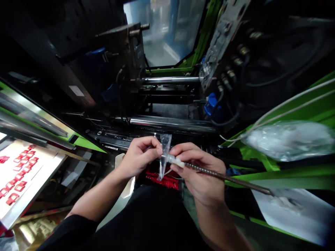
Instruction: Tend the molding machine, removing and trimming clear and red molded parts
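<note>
My left hand point(142, 156) is closed, with thumb and index finger pinched at a thin, clear plastic piece point(165, 148). Close beside it, my right hand point(202, 170) grips a white fitting point(176, 160) between thumb and fingers. From that fitting a thin, ridged metal rod or hose point(206, 169) runs out to the lower right, passing through my right hand. The fitting's tip meets the clear piece; whether the two are joined I cannot tell. Below my hands lies a pile of shiny red pieces point(164, 181), partly hidden.
Ahead is a dark machine with steel tie bars point(170, 121) and a metal plate point(225, 31). A clear bag of white material point(290, 140) rests on the green frame at right. At left, red parts point(22, 167) lie in rows on a white surface point(34, 188).
</note>
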Motion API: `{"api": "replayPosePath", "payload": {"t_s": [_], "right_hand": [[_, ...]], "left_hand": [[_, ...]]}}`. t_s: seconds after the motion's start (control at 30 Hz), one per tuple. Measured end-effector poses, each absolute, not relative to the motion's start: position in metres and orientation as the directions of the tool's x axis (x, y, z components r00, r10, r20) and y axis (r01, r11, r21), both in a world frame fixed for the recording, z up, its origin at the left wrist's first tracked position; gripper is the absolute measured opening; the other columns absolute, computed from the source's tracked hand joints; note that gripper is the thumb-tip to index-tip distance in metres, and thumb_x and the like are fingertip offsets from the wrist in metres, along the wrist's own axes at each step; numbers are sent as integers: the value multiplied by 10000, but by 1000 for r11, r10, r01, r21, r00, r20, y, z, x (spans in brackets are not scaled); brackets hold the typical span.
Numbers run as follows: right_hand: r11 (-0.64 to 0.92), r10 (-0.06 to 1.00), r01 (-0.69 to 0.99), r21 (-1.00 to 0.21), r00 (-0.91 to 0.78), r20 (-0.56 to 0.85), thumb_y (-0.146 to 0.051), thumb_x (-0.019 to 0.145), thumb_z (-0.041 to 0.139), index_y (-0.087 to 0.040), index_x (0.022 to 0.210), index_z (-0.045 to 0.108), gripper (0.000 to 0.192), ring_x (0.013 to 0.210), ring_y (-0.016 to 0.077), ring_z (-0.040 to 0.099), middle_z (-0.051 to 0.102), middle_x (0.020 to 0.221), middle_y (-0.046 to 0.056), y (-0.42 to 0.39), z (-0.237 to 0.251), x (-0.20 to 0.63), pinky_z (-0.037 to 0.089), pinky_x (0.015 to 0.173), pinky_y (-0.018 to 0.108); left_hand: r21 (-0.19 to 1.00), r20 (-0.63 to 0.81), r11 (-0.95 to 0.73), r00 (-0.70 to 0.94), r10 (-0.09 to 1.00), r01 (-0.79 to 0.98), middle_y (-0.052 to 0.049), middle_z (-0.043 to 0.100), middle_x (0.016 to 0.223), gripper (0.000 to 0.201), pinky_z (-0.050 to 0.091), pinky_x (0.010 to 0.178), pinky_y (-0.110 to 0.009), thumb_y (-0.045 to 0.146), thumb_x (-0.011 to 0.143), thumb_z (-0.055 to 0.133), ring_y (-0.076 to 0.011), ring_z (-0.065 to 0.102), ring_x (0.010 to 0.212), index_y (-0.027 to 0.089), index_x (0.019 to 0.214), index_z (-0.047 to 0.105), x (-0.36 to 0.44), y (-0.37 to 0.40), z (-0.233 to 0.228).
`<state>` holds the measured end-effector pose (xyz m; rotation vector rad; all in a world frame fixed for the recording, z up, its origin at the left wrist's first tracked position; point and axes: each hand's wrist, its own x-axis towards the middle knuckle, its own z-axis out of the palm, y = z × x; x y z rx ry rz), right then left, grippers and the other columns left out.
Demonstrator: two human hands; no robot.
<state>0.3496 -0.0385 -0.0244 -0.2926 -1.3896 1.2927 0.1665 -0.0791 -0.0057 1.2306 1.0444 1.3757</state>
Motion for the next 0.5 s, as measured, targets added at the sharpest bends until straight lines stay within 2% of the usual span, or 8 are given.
{"api": "replayPosePath", "payload": {"t_s": [0.1, 0.23, 0.3, 0.37, 0.5], "right_hand": [[279, 828, -631, -724, -224, 514, -17, 801, 814, -239, 972, 771, 283, 925, 186, 661, 679, 1027, 44, -34, -32, 340, 564, 765, 289], [345, 883, -660, -667, -13, 470, -10, 800, 790, -230, 937, 759, 260, 933, 168, 649, 659, 1027, 36, -24, -33, 325, 547, 824, 287], [367, 896, -657, -659, 59, 440, -22, 793, 795, -237, 925, 759, 255, 956, 166, 642, 665, 1020, 33, -18, -32, 317, 543, 817, 272], [351, 914, -668, -656, 92, 395, -40, 791, 800, -251, 930, 761, 255, 975, 161, 636, 675, 1033, 31, -10, -33, 307, 540, 808, 257], [233, 955, -717, -657, 41, 294, -91, 794, 822, -265, 948, 769, 238, 896, 147, 638, 687, 1057, 30, 7, -33, 285, 540, 775, 257]], "left_hand": [[965, 148, -168, -112, 983, -203, 12, 561, 682, 186, 332, 516, -189, 271, 918, 719, -69, 458, 523, 143, 808, 642, 171, -76, -16], [887, 205, -310, -310, 928, -341, -43, 683, 865, 216, 403, 532, -178, 206, 915, 695, -64, 558, 517, 138, 766, 554, 167, -76, -24], [847, 214, -373, -398, 892, -379, -28, 680, 802, 249, 363, 466, -146, 171, 875, 722, -47, 526, 442, 137, 731, 521, 159, -80, -26], [836, 178, -385, -471, 864, -392, -9, 656, 745, 260, 310, 419, -116, 154, 832, 748, -24, 475, 391, 131, 712, 519, 147, -83, -27], [878, 159, -390, -599, 785, -278, -2, 635, 736, 276, 345, 418, -100, 147, 789, 782, -19, 451, 412, 136, 726, 514, 108, -89, -28]]}}
